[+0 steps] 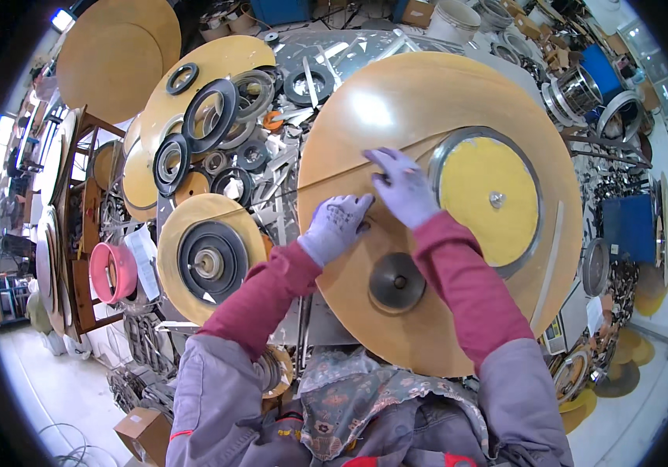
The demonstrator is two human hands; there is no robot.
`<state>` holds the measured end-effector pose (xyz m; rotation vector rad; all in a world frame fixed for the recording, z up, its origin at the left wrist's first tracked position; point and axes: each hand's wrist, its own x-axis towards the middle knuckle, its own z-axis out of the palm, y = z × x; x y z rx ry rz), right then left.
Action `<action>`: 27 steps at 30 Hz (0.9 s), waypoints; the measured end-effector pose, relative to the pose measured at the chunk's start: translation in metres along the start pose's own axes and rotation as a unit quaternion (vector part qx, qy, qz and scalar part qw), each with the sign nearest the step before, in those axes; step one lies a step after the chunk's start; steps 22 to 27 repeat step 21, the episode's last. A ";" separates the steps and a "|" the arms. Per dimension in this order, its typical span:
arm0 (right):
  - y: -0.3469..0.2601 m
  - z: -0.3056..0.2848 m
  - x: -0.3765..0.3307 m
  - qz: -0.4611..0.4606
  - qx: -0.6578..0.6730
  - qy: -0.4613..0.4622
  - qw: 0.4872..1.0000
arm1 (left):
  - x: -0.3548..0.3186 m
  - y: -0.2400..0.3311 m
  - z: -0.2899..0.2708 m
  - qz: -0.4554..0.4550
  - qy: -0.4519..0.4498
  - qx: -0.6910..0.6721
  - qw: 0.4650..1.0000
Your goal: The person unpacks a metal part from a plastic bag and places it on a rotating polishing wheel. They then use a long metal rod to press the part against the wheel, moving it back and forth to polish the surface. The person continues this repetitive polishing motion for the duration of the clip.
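A thin dark strip (314, 184) stretches from a reel (209, 263) at the left to a yellow-faced wheel (493, 175) with a grey rim at the right. Both my hands wear pale purple gloves. My right hand (404, 185) has its fingers bent around the strip, beside the wheel. Just below the strip, my left hand (338, 227) is closed, its fingertips together; whatever is between them is hidden. Under both hands lies a large tan disc (349, 288). A small dark round weight (397, 282) with a central hole sits on it, below my hands.
Black and grey rings (211, 117) crowd the table's far left, among scraps of strip. A pale flat bar (548, 265) lies along the disc's right side. At the left is a pink tub (113, 272); metal rings (575, 93) are piled at the far right.
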<state>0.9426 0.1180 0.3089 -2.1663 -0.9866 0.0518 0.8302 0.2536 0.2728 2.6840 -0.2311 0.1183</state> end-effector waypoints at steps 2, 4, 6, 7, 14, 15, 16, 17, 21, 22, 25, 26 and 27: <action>0.009 0.043 0.021 -0.019 -0.035 -0.026 0.999 | -0.001 -0.003 -0.026 -0.043 0.009 -0.015 0.999; 0.006 0.070 0.029 -0.015 -0.127 -0.081 0.989 | 0.001 -0.022 -0.041 -0.103 0.089 0.055 0.989; -0.006 0.074 0.036 0.026 -0.211 -0.181 0.960 | 0.010 -0.033 -0.045 -0.112 0.112 0.134 0.978; -0.005 0.075 0.035 0.024 -0.192 -0.160 0.968 | 0.013 -0.043 -0.038 -0.106 0.086 0.122 0.983; 0.026 0.076 0.014 0.230 0.033 -0.030 0.972 | 0.025 -0.072 -0.007 -0.121 0.099 -0.062 0.986; 0.024 0.068 0.004 0.172 0.036 -0.013 0.984 | 0.028 -0.071 -0.018 -0.129 0.041 -0.073 0.988; 0.015 0.057 -0.009 0.116 0.039 0.003 0.993 | 0.030 -0.069 -0.030 -0.138 -0.007 -0.100 0.985; 0.006 0.043 -0.022 0.061 0.040 0.020 0.997 | 0.036 -0.064 -0.040 -0.145 -0.057 -0.125 0.980; -0.020 -0.050 -0.091 0.163 0.151 0.037 0.974 | 0.083 -0.021 -0.055 -0.056 0.000 -0.076 0.995; -0.020 -0.050 -0.091 0.163 0.151 0.037 0.974 | 0.083 -0.021 -0.055 -0.056 0.000 -0.076 0.995; -0.020 -0.050 -0.091 0.163 0.151 0.037 0.974 | 0.083 -0.021 -0.055 -0.056 0.000 -0.076 0.995; -0.020 -0.050 -0.091 0.163 0.151 0.037 0.974 | 0.083 -0.021 -0.055 -0.056 0.000 -0.076 0.995; -0.020 -0.050 -0.091 0.163 0.151 0.037 0.974 | 0.083 -0.021 -0.055 -0.056 0.000 -0.076 0.995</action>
